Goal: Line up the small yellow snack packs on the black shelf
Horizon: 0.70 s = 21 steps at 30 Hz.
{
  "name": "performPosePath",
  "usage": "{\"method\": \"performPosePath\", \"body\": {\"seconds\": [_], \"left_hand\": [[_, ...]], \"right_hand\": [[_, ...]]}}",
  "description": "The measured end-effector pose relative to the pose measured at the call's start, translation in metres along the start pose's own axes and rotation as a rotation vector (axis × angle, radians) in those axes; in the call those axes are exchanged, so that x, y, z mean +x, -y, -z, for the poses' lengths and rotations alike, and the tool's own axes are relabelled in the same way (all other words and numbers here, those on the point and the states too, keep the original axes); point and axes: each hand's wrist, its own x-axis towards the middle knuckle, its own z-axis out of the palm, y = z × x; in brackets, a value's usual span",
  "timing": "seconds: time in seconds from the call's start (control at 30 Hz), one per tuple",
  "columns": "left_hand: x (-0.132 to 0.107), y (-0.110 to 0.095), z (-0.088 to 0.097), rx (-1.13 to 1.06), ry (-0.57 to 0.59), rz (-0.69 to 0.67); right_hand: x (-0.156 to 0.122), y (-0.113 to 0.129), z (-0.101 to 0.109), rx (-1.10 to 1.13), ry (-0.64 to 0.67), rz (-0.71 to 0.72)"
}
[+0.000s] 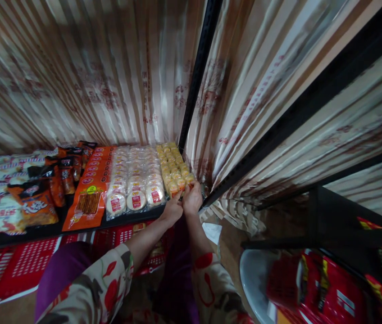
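Observation:
A row of small yellow wrapped cakes (172, 166) runs along the right end of a black shelf (42, 229). My left hand (172, 210) and my right hand (193, 198) are together at the near end of that row, fingers pinched closed on the front packets. Both forearms wear flowered sleeves. Left of the yellow row lie rows of round white cakes with red labels (135, 180).
Orange flat packets (91, 189), dark and orange snack bags (37, 202) and pale bags fill the shelf to the left. A black upright post (196, 81) stands behind the hands. Striped curtain hangs all around. Red crates sit under the shelf; red packets (316, 283) lie lower right.

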Motion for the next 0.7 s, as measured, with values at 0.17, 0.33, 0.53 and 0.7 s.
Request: {"method": "performPosePath", "body": {"seconds": [0.17,0.33,0.53,0.7], "left_hand": [[-0.001,-0.001,-0.001,-0.011,0.005,0.018],[-0.005,-0.006,0.001,-0.011,-0.007,0.01],[-0.006,-0.008,0.001,-0.043,0.007,0.039],[-0.008,-0.007,0.001,-0.032,-0.008,0.017]], "right_hand": [[-0.005,-0.013,-0.007,0.106,-0.002,0.102],[-0.021,-0.028,-0.014,0.062,0.009,0.163],[-0.026,-0.037,-0.012,0.019,0.083,0.233],[-0.024,-0.038,-0.011,0.006,0.099,0.252]]}}
